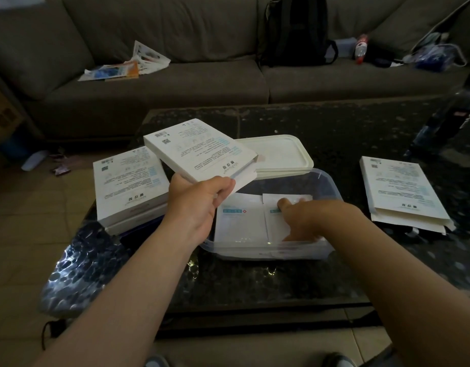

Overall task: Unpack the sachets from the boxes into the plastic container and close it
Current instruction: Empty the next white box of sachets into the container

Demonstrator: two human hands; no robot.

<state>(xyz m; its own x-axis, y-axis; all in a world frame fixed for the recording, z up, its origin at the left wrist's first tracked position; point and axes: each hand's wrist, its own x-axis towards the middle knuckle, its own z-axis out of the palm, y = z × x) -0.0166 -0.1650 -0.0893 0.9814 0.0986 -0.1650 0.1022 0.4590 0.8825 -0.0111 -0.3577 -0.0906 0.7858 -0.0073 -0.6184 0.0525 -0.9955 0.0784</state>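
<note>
Nearest, at 6 o'clock, two bare forearms over the dark speckled table (255,282). Grips, with the left hand (199,205), the near corner of a white box (202,152) raised at 11 o'clock above the plastic container (331,186), thumb on top, fingers curled beneath, open flap end by the hand. Lays the right hand (305,218) inside the container on the right sachet (276,221), index finger stretched along it, thumb by its near edge. Blurred there, so cannot tell whether pinching or only pressing. Just left of it, a second sachet (239,221). Pale blue labels and a red mark, wording too small to read. Upside-down print, a QR code and a barcode on the held box, none legible. At 9 o'clock, stacked boxes (128,186). At 3 o'clock, more boxes (406,192) with open ends. At 12 o'clock, against the container's far rim, the white lid (281,152), partly hidden by the held box. Farther off, a sofa (202,83) with papers (122,67), a backpack (294,30) and a red-labelled bottle (361,49).
</note>
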